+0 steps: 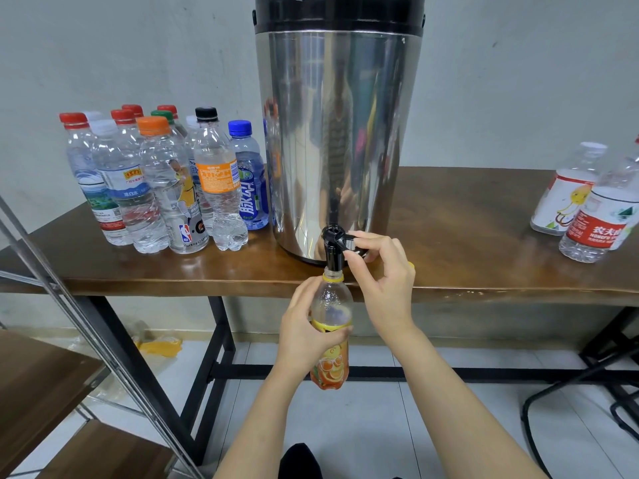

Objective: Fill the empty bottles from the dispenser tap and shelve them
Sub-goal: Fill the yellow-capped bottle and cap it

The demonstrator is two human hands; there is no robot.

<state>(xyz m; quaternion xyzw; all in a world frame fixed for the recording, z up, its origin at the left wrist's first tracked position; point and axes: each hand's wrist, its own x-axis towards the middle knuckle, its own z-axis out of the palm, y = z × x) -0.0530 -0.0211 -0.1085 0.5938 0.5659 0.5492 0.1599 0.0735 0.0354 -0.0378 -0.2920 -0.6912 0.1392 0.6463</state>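
Grips orange-drink bottle (332, 369) mid-body with left hand (301, 340), fingers curled round the label. Keeps mouth just under the spout, at 6 o'clock of steel dispenser (339, 133). Pinches black tap lever (345, 240) between thumb and fingertips of right hand (383, 281). Looks clear, thin-walled, uncapped, with yellow neck ring and fruit print. Probably light, easily crushed, heavier once filled. Best gripped gently at labelled waist.
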